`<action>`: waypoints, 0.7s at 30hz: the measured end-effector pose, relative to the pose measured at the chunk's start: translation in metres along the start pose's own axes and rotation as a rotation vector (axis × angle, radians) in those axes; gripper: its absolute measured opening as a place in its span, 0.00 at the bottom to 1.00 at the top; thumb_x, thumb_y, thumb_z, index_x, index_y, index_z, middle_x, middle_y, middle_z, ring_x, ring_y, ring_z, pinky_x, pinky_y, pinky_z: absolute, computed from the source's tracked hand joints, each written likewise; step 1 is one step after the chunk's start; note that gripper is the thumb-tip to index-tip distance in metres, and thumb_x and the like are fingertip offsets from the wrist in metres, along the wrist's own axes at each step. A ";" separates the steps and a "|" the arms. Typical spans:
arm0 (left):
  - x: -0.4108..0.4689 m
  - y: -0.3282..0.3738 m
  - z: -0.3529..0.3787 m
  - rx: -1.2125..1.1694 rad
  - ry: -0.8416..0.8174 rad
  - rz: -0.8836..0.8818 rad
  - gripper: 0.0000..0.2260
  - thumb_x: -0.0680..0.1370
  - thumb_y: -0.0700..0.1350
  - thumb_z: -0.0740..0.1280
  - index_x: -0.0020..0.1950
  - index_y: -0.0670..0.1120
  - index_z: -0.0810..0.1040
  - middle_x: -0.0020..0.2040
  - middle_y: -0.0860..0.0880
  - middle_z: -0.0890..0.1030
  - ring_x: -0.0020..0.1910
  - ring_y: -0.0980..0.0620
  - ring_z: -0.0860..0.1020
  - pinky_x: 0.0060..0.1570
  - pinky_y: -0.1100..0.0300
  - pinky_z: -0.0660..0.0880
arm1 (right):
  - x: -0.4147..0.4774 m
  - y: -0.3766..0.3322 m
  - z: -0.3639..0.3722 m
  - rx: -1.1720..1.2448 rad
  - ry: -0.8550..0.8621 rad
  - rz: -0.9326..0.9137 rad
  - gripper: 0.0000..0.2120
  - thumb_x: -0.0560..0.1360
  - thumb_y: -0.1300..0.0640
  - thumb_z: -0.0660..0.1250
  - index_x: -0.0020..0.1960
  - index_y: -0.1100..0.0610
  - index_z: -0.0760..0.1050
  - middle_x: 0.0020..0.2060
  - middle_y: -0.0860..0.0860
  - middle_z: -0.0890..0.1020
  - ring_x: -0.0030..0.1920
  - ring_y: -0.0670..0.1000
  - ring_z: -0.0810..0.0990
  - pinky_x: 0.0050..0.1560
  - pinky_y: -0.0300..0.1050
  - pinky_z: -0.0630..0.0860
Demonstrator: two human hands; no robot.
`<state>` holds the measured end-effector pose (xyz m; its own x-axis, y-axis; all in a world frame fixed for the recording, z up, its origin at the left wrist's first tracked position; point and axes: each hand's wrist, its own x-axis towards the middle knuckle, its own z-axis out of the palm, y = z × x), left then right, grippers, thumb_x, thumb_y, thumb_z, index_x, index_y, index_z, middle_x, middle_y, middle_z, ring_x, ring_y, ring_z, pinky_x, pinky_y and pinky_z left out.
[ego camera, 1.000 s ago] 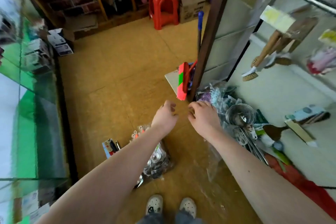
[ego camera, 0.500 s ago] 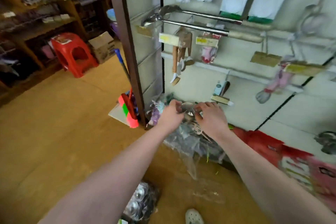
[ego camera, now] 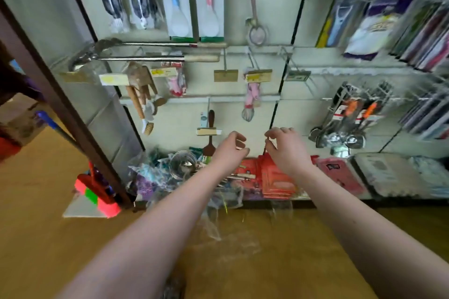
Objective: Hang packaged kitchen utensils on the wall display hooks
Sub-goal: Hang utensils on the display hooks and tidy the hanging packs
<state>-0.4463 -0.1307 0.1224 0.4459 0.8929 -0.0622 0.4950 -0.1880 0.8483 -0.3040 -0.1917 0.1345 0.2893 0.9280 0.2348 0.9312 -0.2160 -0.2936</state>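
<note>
Left hand [ego camera: 229, 153] and right hand [ego camera: 288, 153] are held apart, fingers curled, thumbs near forefingers; I cannot tell whether they pinch anything. The packaged utensils [ego camera: 179, 167] lie heaped below the left fingers.

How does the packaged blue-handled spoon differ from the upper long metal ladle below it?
The blue-handled spoon hangs upright; the upper ladle lies sideways. The spoon sits in a packet; the ladle looks bare. The spoon's head is white, the ladle's metal. Both are on the wall display.
</note>
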 end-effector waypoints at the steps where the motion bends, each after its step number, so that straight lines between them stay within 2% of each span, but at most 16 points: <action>1: 0.001 0.012 0.012 0.007 -0.016 0.019 0.13 0.77 0.42 0.66 0.61 0.42 0.72 0.56 0.46 0.78 0.54 0.48 0.77 0.53 0.54 0.76 | -0.002 0.015 -0.007 0.002 0.013 0.018 0.14 0.78 0.54 0.59 0.61 0.55 0.75 0.56 0.54 0.80 0.59 0.56 0.73 0.58 0.51 0.70; 5: 0.009 0.051 0.060 0.021 -0.055 0.056 0.13 0.77 0.41 0.66 0.60 0.41 0.72 0.56 0.45 0.78 0.55 0.47 0.77 0.56 0.50 0.75 | -0.009 0.071 -0.031 -0.001 0.060 0.066 0.14 0.79 0.53 0.59 0.61 0.55 0.74 0.56 0.53 0.80 0.59 0.55 0.73 0.58 0.50 0.69; 8: 0.018 0.082 0.110 0.020 -0.063 0.068 0.11 0.76 0.41 0.67 0.58 0.43 0.73 0.55 0.44 0.80 0.54 0.45 0.78 0.55 0.49 0.75 | -0.015 0.126 -0.047 0.025 0.083 0.107 0.14 0.78 0.53 0.59 0.61 0.55 0.75 0.56 0.53 0.80 0.58 0.55 0.73 0.58 0.50 0.69; 13: 0.026 0.133 0.204 0.076 -0.149 0.085 0.12 0.77 0.41 0.66 0.59 0.42 0.73 0.55 0.44 0.79 0.53 0.46 0.77 0.50 0.58 0.74 | -0.020 0.218 -0.075 0.169 0.115 0.210 0.13 0.78 0.54 0.60 0.60 0.57 0.75 0.56 0.54 0.79 0.59 0.56 0.72 0.58 0.52 0.70; 17: 0.030 0.164 0.264 0.078 -0.200 0.066 0.11 0.77 0.42 0.66 0.59 0.43 0.73 0.55 0.44 0.79 0.53 0.47 0.77 0.55 0.53 0.75 | -0.019 0.283 -0.090 0.238 0.131 0.263 0.13 0.78 0.53 0.61 0.60 0.56 0.75 0.56 0.54 0.79 0.59 0.56 0.73 0.59 0.54 0.72; 19: 0.033 0.176 0.283 0.082 -0.219 0.065 0.11 0.78 0.42 0.66 0.59 0.44 0.72 0.55 0.46 0.79 0.51 0.49 0.77 0.51 0.57 0.76 | -0.020 0.309 -0.092 0.291 0.134 0.304 0.13 0.78 0.53 0.61 0.60 0.56 0.74 0.55 0.54 0.79 0.57 0.56 0.75 0.57 0.55 0.74; 21: 0.039 0.187 0.296 0.083 -0.233 0.070 0.11 0.78 0.42 0.66 0.60 0.44 0.72 0.52 0.49 0.77 0.46 0.54 0.76 0.41 0.65 0.74 | -0.020 0.329 -0.091 0.331 0.125 0.338 0.14 0.78 0.52 0.61 0.60 0.56 0.74 0.55 0.54 0.78 0.56 0.56 0.76 0.55 0.56 0.76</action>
<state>-0.1160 -0.2518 0.1226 0.6363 0.7600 -0.1323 0.5118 -0.2876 0.8096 0.0169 -0.3094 0.1171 0.6064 0.7746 0.1796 0.6663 -0.3717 -0.6465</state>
